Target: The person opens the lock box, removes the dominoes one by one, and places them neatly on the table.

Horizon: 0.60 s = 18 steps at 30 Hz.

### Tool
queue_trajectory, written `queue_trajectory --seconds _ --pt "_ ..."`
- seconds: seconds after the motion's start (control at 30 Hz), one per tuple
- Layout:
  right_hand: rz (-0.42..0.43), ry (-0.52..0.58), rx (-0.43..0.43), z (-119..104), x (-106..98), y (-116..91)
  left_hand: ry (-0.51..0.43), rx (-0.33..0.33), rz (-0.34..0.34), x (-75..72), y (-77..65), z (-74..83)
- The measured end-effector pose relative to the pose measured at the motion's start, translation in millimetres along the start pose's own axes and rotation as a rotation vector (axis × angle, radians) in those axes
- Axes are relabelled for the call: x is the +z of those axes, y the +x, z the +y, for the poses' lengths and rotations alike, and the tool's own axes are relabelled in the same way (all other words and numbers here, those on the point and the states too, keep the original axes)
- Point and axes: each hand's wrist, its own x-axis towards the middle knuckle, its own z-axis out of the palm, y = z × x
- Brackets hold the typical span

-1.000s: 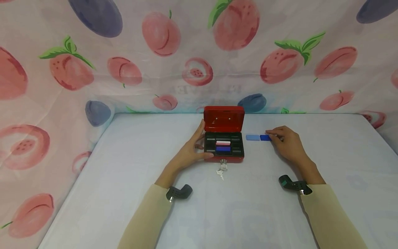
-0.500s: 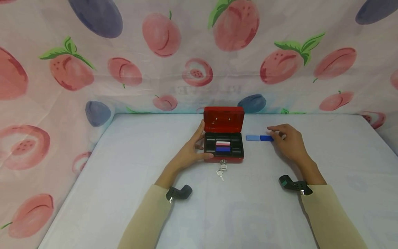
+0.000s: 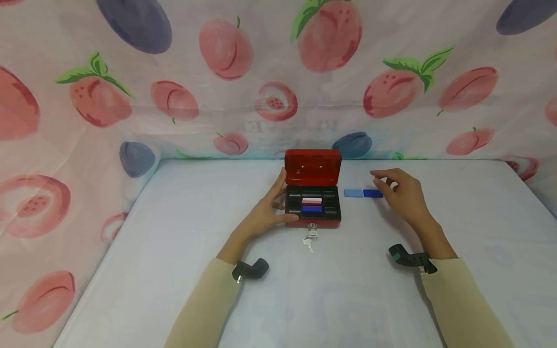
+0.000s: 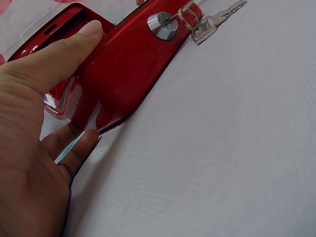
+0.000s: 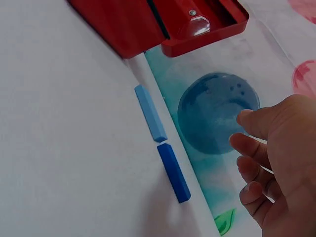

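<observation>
A small red cash box [image 3: 313, 224] stands on the table, its lid [image 3: 313, 166] raised and black tray [image 3: 332, 203] showing. My left hand [image 3: 265, 210] holds the box by its left side, thumb over the front rim and fingers along the wall. Pink and dark blue bars [image 3: 312, 209] lie in the tray's middle. To the box's right, a light blue bar [image 5: 150, 113] and a dark blue bar [image 5: 174, 173] lie end to end. My right hand [image 3: 402, 195] hovers beside the dark blue bar with loosely bent fingers and nothing in them.
A key sits in the lock [image 4: 163, 25] on the box's front, and a second key [image 4: 215, 22] hangs from its ring. Behind the white table [image 3: 348, 290] rises a fruit-print cloth [image 3: 243, 106].
My right hand has let go of the dark blue bar and lifted up and away from it. The left hand and the box have stayed put.
</observation>
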Motion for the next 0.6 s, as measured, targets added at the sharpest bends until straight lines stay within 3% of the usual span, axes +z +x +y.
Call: queue_trajectory --seconds 0.13,0.37,0.6 --pt "0.011 0.016 -0.028 -7.4 -0.9 1.9 -0.005 -0.005 -0.005 -0.1 -0.8 4.7" --pt "-0.027 0.033 -0.004 -24.9 -3.4 5.5 -0.01 -0.01 -0.026 -4.1 -9.9 36.1" --pt "-0.042 0.042 -0.057 -36.2 0.2 6.2 -0.009 -0.008 -0.025 -4.4 -11.0 39.7"
